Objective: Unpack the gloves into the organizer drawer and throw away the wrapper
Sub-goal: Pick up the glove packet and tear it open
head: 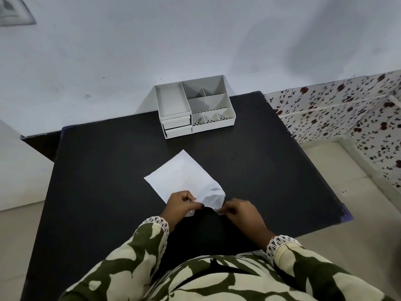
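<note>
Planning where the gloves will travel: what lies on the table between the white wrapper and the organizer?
Nothing: in the head view only bare black table separates the wrapper, pinched by both hands, from the organizer against the wall.

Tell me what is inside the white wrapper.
Nothing inside shows: the wrapper is opaque and not yet open. Both hands, left and right, pinch its crumpled near edge. No gloves are visible.

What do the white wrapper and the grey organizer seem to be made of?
The wrapper looks like thin matte paper: it lies flat and creases sharply where both hands pinch its near edge. The organizer seems rigid matte grey plastic or coated board, with thin straight walls; the picture cannot settle which.
</note>
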